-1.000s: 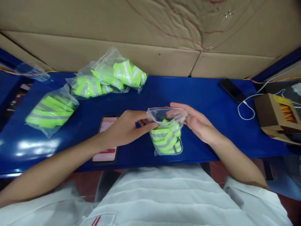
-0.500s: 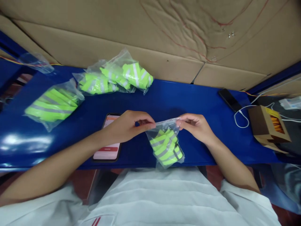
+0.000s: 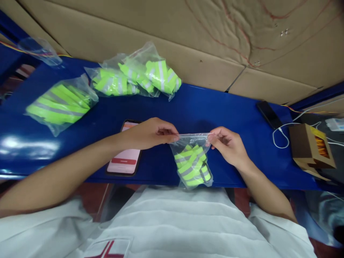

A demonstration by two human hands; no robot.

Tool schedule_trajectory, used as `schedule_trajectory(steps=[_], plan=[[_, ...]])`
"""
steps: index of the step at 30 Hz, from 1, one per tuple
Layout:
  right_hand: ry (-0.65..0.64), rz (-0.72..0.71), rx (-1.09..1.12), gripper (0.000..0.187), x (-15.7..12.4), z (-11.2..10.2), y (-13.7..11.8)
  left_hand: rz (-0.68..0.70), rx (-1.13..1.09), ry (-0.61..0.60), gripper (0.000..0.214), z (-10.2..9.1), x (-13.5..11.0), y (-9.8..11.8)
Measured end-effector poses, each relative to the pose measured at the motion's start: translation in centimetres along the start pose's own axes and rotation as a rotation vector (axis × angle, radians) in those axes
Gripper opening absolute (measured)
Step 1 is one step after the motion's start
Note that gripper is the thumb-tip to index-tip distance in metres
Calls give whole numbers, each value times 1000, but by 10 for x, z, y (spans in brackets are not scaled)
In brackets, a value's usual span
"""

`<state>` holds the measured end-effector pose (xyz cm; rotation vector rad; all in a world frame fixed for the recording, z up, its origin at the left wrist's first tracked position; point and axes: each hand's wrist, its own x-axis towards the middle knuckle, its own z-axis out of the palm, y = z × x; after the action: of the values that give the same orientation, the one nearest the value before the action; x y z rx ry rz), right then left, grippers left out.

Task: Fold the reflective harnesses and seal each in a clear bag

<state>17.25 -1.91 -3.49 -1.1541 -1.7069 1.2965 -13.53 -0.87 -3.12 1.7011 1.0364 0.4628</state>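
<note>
A clear zip bag [image 3: 173,147] hangs over the front edge of the blue table, its top edge stretched level between my hands. Inside it lies a bundled neon-yellow strap with grey reflective stripes [image 3: 191,165] and a dark buckle-like piece. My left hand [image 3: 154,133] pinches the bag's upper left corner, thumb against fingers. At the upper right corner my right hand [image 3: 228,145] grips it the same way. Under my left forearm rests a phone [image 3: 124,165] with a lit screen, partly covered.
Several similar filled bags lie at the back [image 3: 113,80] and far left [image 3: 59,105]. A clear plastic cup [image 3: 40,52] lies at the back left. On the right are a dark phone [image 3: 268,114], a white cable [image 3: 281,146] and an open cardboard box [image 3: 303,143]. Cardboard panels [image 3: 161,32] line the back.
The bag's top edge is now pulled straighter and more level, with my hands slightly farther apart. The camera view has tilted and shifted a little.
</note>
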Motion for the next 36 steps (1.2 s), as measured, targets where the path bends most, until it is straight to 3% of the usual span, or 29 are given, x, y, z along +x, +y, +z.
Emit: schedule_trajectory(steps=[9, 16, 22, 29, 32, 36], plan=[[-48, 47, 0, 21, 2, 5, -2, 63, -61, 102, 28, 9, -5, 10], [55, -120, -111, 7, -5, 5, -4, -19, -108, 69, 31, 2, -1, 8], [119, -163, -206, 10, -8, 4, -6, 79, -111, 151, 23, -3, -4, 13], [79, -62, -130, 15, -3, 5, -10, 143, -40, 216, 27, 8, -5, 10], [22, 10, -69, 23, -3, 9, -13, 111, -51, 175, 27, 14, -5, 13], [1, 21, -108, 20, -7, 17, -17, 95, -69, 100, 27, 23, -9, 21]])
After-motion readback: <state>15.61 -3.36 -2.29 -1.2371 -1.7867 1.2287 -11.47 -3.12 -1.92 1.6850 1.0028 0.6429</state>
